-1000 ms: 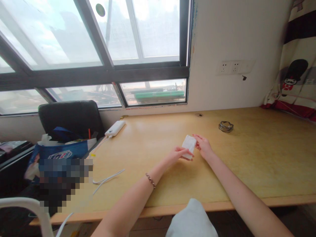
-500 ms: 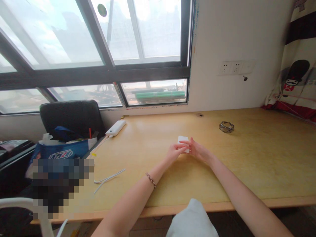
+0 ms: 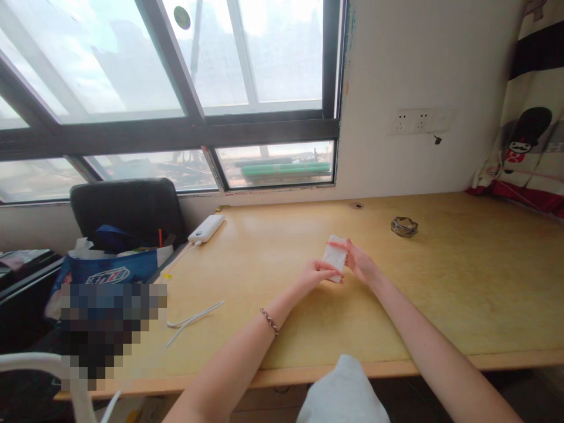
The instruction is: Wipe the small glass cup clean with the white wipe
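Observation:
Over the middle of the desk I hold a small white tissue packet (image 3: pixel 335 256), rectangular and slightly tilted. My left hand (image 3: pixel 317 276) grips its near end, the thumb lying across the top and fingers underneath. At the far right corner, my right hand (image 3: pixel 359 261) is closed on the packet, with a finger across its upper edge. Parts of the fingers beneath the packet are hidden. A beaded bracelet (image 3: pixel 269 322) is on my left wrist.
A dark wire-like ring or bowl (image 3: pixel 404 227) sits right of my hands on the wooden desk (image 3: pixel 462 288). To the left lie a white power bank (image 3: pixel 207 228) and a white cable (image 3: pixel 194 316). A black chair (image 3: pixel 127 205) holds a blue bag (image 3: pixel 114 267).
The packet has turned and shows more of its face. My left hand has shifted slightly to its near end, and my right hand has moved a little up to its far corner.

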Motion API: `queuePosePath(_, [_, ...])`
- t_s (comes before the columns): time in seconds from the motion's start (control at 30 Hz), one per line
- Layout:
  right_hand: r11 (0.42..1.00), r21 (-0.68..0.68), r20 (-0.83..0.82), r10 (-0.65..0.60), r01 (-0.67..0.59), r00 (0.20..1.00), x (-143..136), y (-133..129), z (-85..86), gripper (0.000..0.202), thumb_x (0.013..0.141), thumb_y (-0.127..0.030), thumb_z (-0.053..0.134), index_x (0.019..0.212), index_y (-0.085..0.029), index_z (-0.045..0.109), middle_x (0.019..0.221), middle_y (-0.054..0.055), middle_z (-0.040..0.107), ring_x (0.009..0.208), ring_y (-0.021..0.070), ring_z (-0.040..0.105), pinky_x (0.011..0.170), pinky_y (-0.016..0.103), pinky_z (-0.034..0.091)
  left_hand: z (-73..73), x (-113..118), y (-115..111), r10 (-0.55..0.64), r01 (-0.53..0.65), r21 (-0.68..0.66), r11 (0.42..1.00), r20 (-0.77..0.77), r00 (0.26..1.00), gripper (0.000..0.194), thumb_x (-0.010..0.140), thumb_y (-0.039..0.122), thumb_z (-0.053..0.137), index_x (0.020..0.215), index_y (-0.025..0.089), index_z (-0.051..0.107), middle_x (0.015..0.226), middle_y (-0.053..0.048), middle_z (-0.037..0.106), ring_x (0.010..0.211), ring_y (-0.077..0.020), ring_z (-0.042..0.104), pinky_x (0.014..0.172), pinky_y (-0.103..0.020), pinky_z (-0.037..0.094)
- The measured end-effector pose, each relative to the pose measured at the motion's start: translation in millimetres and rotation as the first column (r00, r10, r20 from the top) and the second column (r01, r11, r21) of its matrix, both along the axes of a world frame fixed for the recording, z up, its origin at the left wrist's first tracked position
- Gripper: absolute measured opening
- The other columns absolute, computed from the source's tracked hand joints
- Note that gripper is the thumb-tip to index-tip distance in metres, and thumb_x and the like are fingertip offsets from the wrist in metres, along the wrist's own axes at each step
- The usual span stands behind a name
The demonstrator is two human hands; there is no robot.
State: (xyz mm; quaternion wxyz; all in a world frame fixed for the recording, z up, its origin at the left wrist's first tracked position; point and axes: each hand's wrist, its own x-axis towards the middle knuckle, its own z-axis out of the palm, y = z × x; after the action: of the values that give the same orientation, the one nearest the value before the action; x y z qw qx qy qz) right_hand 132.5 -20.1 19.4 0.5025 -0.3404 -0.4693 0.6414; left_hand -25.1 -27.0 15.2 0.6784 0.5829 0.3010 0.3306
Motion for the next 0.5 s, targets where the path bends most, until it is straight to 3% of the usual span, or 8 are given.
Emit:
queuePosePath(0.3, [0.987,-0.027,-0.005,-0.157,0.156,0.988,4.7,5.9,-4.1,0.047,0.078,-0.053,0.04,0.1,-0.018,0.061,0.099,0.008,0.062,0.088,0.0194,0.056,0.08,0.032,0.042,4.8,-3.5,-0.9,-0.028,0.028,-0.018,0.999,0.008,1.0,0.025,0.059,0.028,0.065,0.07,0.006,0.067,0.069,-0.013,0.066,0.065,-0.0213,0.063,0.071,-0.035,0.048])
queuePosePath(0.5, [0.982,-0.058,-0.073,-0.182,0.178,0.981,5.1,7.1,-3.8,0.039,0.079,-0.046,0.045,0.108,-0.023,0.055,0.106,0.006,0.058,0.084,0.0173,0.058,0.074,0.031,0.046,-0.5,-4.0,1.1,-0.011,0.01,0.022,1.0,0.046,0.999,0.025,0.06,0.029,0.065,0.071,0.006,0.067,0.072,-0.013,0.066,0.066,-0.0217,0.063,0.073,-0.037,0.047])
